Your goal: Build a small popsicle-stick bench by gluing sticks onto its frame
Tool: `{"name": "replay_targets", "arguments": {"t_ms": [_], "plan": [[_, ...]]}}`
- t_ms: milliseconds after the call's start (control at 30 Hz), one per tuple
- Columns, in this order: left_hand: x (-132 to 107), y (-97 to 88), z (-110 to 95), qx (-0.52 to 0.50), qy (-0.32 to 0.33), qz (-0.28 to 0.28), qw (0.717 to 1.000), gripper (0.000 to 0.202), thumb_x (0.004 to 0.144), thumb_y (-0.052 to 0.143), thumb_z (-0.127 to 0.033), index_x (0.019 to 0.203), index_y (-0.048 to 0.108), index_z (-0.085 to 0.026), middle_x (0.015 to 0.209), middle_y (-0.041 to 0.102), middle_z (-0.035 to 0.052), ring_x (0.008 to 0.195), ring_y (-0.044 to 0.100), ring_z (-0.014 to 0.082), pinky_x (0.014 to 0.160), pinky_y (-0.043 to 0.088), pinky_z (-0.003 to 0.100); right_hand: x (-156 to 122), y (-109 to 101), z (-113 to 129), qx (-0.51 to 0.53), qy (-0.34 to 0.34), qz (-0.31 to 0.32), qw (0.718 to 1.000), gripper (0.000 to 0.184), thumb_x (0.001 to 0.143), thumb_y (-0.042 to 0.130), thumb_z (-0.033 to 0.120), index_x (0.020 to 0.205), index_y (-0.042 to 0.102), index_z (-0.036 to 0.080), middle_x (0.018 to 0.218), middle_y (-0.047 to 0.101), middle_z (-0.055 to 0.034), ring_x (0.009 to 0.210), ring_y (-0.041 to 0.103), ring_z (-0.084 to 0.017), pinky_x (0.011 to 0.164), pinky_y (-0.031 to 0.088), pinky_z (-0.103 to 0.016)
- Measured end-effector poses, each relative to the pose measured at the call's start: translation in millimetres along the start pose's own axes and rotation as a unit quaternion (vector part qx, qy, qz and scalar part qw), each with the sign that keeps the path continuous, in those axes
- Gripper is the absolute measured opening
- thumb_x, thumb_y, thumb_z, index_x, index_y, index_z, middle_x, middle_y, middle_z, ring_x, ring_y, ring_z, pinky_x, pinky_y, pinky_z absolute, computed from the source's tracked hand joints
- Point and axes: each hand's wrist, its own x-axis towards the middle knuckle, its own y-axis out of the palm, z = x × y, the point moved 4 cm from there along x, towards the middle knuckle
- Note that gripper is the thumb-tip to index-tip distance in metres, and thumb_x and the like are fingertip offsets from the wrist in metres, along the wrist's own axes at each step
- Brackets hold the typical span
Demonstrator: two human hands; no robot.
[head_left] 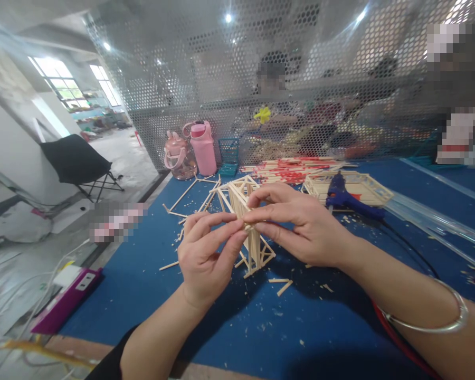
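Observation:
A tower-like frame of thin wooden sticks (253, 248) stands on the blue table (150, 285). My left hand (206, 258) pinches at the frame's near upright, thumb and fingers closed. My right hand (296, 221) comes from the right and pinches the same spot, fingertips meeting the left hand's. A silver bangle (439, 322) sits on my right forearm. Whether a small loose stick lies between the fingertips is hidden.
A blue glue gun (344, 199) rests beside a flat stick frame (352, 187). A heap of sticks (288, 169), a pink bottle (203, 148), a pink jug (178, 155) and a small teal basket (228, 155) stand by the perforated screen. Loose sticks and chips litter the table.

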Motion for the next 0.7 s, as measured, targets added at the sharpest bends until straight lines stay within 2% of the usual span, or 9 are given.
{"name": "replay_targets", "arguments": {"t_ms": [133,233,300,400,500,533,600,633,700], "plan": [[-3,0.2,4,-0.018,0.014,0.009,1.000,0.025,0.081,0.060,-0.031,0.105,0.064,-0.031,0.094,0.069,0.0018,0.085,0.058,0.0157,0.078,0.046,0.035,-3,-1,-2,0.036,0.027,-0.009,0.999,0.041,0.087,0.044,0.017,0.125,0.053,0.028,0.110,0.061,-0.0061,0.103,0.055,-0.019,0.089,0.046,-0.039],[-7,-0.2,8,-0.052,0.001,0.012,0.999,0.044,0.087,0.046,-0.046,0.127,0.051,-0.029,0.098,0.068,0.0050,0.088,0.059,0.0176,0.080,0.046,0.037,-6,-2,-6,0.063,0.075,-0.048,0.994,0.059,0.082,0.043,0.012,0.137,0.036,0.031,0.121,0.057,-0.0055,0.106,0.055,-0.020,0.087,0.047,-0.038],[-9,-2.3,10,-0.075,-0.020,-0.008,0.997,0.053,0.088,0.037,-0.051,0.135,0.041,-0.026,0.103,0.066,0.0076,0.091,0.060,0.0188,0.081,0.046,0.037,-8,-2,-9,0.071,0.104,-0.081,0.989,0.067,0.077,0.045,0.009,0.138,0.032,0.033,0.125,0.054,-0.0054,0.110,0.053,-0.021,0.086,0.048,-0.038],[-8,-2.7,8,-0.078,-0.020,-0.008,0.997,0.063,0.082,0.049,-0.051,0.138,0.035,-0.025,0.114,0.062,0.0099,0.094,0.059,0.0200,0.081,0.048,0.036,-8,-1,-15,0.095,0.128,-0.100,0.982,0.074,0.068,0.047,0.005,0.135,0.032,0.033,0.124,0.052,-0.0058,0.113,0.050,-0.022,0.084,0.049,-0.037],[1,5.6,6,-0.058,-0.025,0.077,0.995,0.080,0.072,0.067,-0.044,0.140,0.031,-0.023,0.126,0.056,0.0132,0.082,0.061,0.0168,0.072,0.053,0.033,-6,2,-28,0.125,0.139,-0.090,0.978,0.078,0.063,0.045,0.002,0.134,0.032,0.031,0.123,0.052,-0.0065,0.113,0.050,-0.021,0.083,0.050,-0.036],[5,9.5,7,-0.051,-0.027,0.116,0.992,0.079,0.071,0.068,-0.040,0.139,0.033,-0.022,0.129,0.054,0.0141,0.080,0.062,0.0158,0.070,0.054,0.031,-5,2,-33,0.126,0.146,-0.088,0.977,0.079,0.062,0.045,0.002,0.135,0.031,0.030,0.124,0.051,-0.0070,0.113,0.050,-0.021,0.082,0.050,-0.036],[12,15.5,11,-0.038,-0.007,0.180,0.983,0.063,0.074,0.066,-0.031,0.132,0.044,-0.020,0.129,0.055,0.0134,0.087,0.064,0.0169,0.071,0.056,0.030,-5,-2,-44,0.112,0.169,-0.088,0.975,0.078,0.063,0.044,0.002,0.135,0.032,0.028,0.125,0.050,-0.0088,0.112,0.051,-0.021,0.081,0.050,-0.036],[16,16.6,13,-0.031,0.011,0.195,0.980,0.050,0.076,0.063,-0.026,0.125,0.052,-0.020,0.126,0.058,0.0118,0.094,0.064,0.0180,0.075,0.056,0.031,-6,-4,-48,0.099,0.183,-0.082,0.975,0.076,0.063,0.045,0.003,0.135,0.032,0.026,0.125,0.051,-0.0098,0.112,0.052,-0.022,0.081,0.050,-0.036],[21,13.2,21,-0.018,0.034,0.176,0.984,0.030,0.081,0.055,-0.017,0.109,0.064,-0.022,0.117,0.065,0.0073,0.101,0.064,0.0181,0.081,0.056,0.032,-12,-7,-52,0.072,0.214,-0.038,0.974,0.072,0.066,0.049,0.006,0.134,0.035,0.024,0.122,0.054,-0.0116,0.108,0.055,-0.023,0.079,0.051,-0.036]]}}
